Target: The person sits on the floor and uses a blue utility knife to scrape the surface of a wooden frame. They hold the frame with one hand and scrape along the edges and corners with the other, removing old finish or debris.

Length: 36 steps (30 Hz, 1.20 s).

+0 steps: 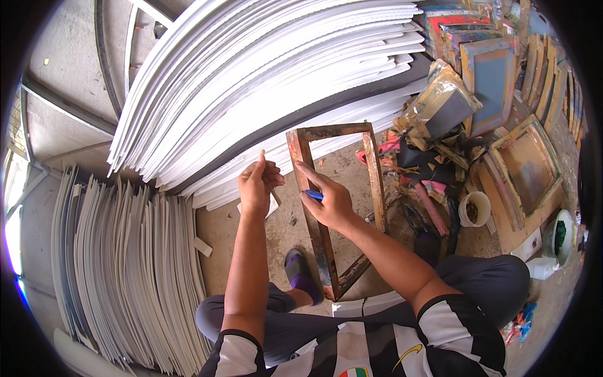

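1 wooden frame point(321, 245) is ahead of the striped shirt point(352, 345), its long axis pointing away, far end slightly left. At its left bar, the right hand point(333, 204) grips 1 blue tool point(314, 195); the left hand point(256, 186) curls, I cannot tell whether holding anything.

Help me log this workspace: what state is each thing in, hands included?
Left hand: raised, partly curled; grip unclear
Right hand: closed on the blue tool
Blue tool: partly hidden
Frame: stained, nothing filling its middle
White stack: packed closely
Grey stack: packed closely
Tub: open, something inside
Bowl: open, green material inside
Sandal: worn on a foot
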### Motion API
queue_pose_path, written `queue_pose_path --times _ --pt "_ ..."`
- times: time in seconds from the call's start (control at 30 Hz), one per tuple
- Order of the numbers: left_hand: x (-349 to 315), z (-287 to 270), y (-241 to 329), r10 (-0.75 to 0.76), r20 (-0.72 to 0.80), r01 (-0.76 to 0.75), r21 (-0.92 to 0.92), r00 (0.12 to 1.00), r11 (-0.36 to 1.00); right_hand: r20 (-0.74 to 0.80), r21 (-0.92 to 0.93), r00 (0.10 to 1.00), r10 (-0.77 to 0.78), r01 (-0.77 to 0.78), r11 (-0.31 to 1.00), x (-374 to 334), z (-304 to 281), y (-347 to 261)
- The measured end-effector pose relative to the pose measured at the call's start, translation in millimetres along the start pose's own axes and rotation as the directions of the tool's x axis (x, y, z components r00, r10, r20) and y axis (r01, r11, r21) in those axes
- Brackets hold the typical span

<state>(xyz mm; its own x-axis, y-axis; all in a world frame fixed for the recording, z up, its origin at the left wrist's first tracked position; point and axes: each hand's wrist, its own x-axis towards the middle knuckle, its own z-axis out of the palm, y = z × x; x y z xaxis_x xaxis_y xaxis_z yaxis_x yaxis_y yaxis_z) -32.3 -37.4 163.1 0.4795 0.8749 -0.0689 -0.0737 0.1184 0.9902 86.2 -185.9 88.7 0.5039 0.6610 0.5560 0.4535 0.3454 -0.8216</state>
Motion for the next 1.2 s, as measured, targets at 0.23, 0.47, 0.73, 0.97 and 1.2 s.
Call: queue_pose_path --times 0.23,0.47,0.73,0.97,1.2 --pt "2 -14 -41 -0.109 -0.031 0.11 0.013 0.994 0.994 0.026 0.023 0.998 0.06 -0.061 0.998 0 -2 -3" --pt "5 -11 -72 -0.092 -0.024 0.095 0.147 0.995 0.985 0.109 0.027 0.99 0.094 -0.097 0.995 -1 -1 -4" --pt "13 -11 -86 0.105 -0.042 -0.07 0.504 0.994 0.861 0.039 0.075 0.994 0.103 -0.106 0.992 -4 4 -5" --pt "16 -20 -84 0.14 -0.048 -0.081 0.617 0.989 0.783 0.02 0.08 0.997 0.075 -0.077 0.994 -6 8 -7" --pt "-2 18 -39 -0.101 -0.017 0.101 0.012 0.995 0.995 0.023 -0.011 0.985 0.169 -0.169 0.986 -14 15 -10"
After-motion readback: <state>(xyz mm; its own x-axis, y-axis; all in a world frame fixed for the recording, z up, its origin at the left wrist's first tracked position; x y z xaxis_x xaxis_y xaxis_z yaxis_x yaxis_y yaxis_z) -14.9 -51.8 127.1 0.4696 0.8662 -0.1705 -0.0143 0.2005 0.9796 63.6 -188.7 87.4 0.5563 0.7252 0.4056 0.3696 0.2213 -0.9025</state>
